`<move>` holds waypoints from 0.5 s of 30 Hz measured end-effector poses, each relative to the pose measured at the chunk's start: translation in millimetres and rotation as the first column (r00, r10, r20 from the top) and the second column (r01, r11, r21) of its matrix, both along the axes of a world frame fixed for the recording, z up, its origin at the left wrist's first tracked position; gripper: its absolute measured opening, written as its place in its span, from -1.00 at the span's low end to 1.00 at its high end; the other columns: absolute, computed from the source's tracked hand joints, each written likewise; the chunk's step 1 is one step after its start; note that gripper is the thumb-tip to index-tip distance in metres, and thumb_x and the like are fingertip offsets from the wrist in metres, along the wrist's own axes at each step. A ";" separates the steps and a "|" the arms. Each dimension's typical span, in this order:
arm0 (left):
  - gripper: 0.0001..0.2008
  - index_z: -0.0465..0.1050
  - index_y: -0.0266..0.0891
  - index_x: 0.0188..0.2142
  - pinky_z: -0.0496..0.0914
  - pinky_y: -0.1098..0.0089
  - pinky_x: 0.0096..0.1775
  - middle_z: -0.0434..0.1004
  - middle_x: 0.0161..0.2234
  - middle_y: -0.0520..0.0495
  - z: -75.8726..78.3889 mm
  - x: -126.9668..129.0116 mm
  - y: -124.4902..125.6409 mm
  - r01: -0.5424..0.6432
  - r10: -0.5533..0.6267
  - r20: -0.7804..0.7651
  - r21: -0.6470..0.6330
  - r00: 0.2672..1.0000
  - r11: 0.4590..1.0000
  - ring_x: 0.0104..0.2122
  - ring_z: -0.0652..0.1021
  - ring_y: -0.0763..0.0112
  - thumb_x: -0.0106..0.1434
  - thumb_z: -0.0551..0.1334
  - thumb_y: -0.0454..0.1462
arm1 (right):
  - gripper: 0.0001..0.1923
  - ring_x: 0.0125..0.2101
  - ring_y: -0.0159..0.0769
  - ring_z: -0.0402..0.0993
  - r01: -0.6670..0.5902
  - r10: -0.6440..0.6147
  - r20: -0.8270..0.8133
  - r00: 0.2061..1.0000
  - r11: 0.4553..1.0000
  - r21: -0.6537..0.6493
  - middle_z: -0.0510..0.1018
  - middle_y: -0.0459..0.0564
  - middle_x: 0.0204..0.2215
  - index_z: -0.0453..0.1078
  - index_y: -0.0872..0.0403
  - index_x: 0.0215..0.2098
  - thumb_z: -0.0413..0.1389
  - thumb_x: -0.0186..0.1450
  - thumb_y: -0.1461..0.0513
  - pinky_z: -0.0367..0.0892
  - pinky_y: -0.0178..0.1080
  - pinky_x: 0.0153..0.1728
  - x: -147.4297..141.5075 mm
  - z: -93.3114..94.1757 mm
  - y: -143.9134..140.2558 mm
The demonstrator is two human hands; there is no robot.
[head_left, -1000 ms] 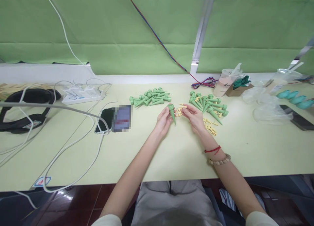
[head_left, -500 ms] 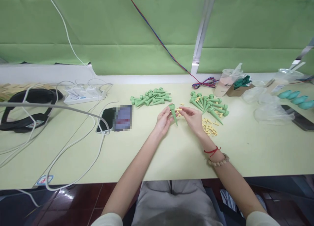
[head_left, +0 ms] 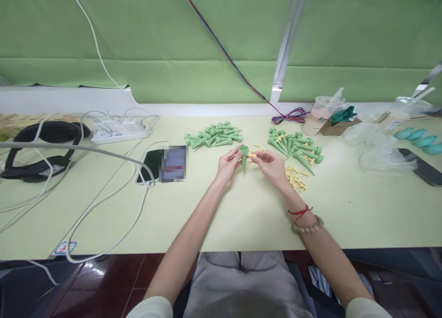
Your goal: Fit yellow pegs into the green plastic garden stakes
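My left hand (head_left: 228,165) pinches a green plastic cone spike (head_left: 243,157) near its wide top, tip pointing down. My right hand (head_left: 272,166) holds a small yellow plastic piece (head_left: 252,155) right beside the cone's top. Behind my left hand lies a pile of green cones (head_left: 214,137). A second pile of green cones (head_left: 297,147), some with yellow bits among them, lies behind my right hand. Loose yellow pieces (head_left: 296,179) are scattered just right of my right hand on the pale table (head_left: 241,216).
A phone (head_left: 152,161) and a blurred card lie to the left. White cables (head_left: 103,203), a power strip (head_left: 117,130) and a black strap (head_left: 44,147) fill the far left. Cups (head_left: 322,113), plastic bags (head_left: 383,152), teal items (head_left: 416,137) and another phone (head_left: 424,169) sit at right.
The cone in my left hand has turned more upright and lifted slightly. My right hand has brought the yellow piece closer to the cone's top.
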State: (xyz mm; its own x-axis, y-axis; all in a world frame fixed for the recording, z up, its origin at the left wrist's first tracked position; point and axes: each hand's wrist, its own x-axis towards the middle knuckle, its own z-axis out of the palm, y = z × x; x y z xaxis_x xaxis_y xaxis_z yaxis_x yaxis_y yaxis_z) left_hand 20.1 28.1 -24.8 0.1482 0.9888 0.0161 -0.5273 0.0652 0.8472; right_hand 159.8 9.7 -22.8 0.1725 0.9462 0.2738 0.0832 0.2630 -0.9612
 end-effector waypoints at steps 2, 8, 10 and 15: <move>-0.68 0.53 -0.21 -0.22 0.38 0.39 -0.15 0.53 -0.17 -0.07 0.5 -0.7 -0.5 0.004 -0.004 -0.006 0.013 1.000 1.000 -0.31 0.53 0.47 -0.03 0.35 -0.24 | -0.67 -0.48 -0.28 0.52 -0.025 0.025 -0.035 0.999 0.999 -0.021 0.58 0.07 -0.40 0.45 0.12 -0.47 0.25 -0.05 0.03 0.46 -0.18 -0.33 -0.6 -1.4 1.2; -0.65 0.52 -0.22 -0.20 0.39 0.40 -0.17 0.55 -0.22 -0.07 0.1 -0.7 -1.6 0.002 -0.001 -0.046 0.024 0.999 1.000 -0.32 0.54 0.45 -0.05 0.36 -0.25 | -0.54 -0.57 -0.31 0.48 -0.106 0.101 -0.073 0.992 0.991 -0.076 0.53 0.01 -0.59 0.40 0.15 -0.49 0.22 -0.07 -0.09 0.46 -0.18 -0.41 -1.5 -5.1 4.8; -0.66 0.52 -0.26 -0.22 0.42 0.38 -0.22 0.57 -0.31 -0.09 -0.6 -1.2 -0.5 -0.025 0.023 -0.063 -0.021 0.998 0.999 -0.40 0.55 0.45 -0.04 0.36 -0.22 | -0.55 -0.57 -0.33 0.47 -0.128 0.124 -0.058 0.991 0.989 -0.073 0.52 -0.01 -0.60 0.39 0.15 -0.48 0.19 -0.02 -0.10 0.45 -0.21 -0.43 -4.3 -6.5 4.4; -0.76 0.52 -0.37 -0.41 0.44 0.45 -0.37 0.54 -0.47 -0.10 0.6 -6.0 3.9 -0.048 0.040 -0.092 -0.084 0.995 0.995 -0.53 0.52 0.50 0.00 0.33 -0.19 | -0.67 -0.40 -0.32 0.48 -0.166 0.156 0.151 0.976 0.985 0.054 0.54 -0.01 -0.39 0.37 0.07 -0.24 0.09 0.17 0.01 0.40 -0.25 -0.35 -9.5 -9.3 0.6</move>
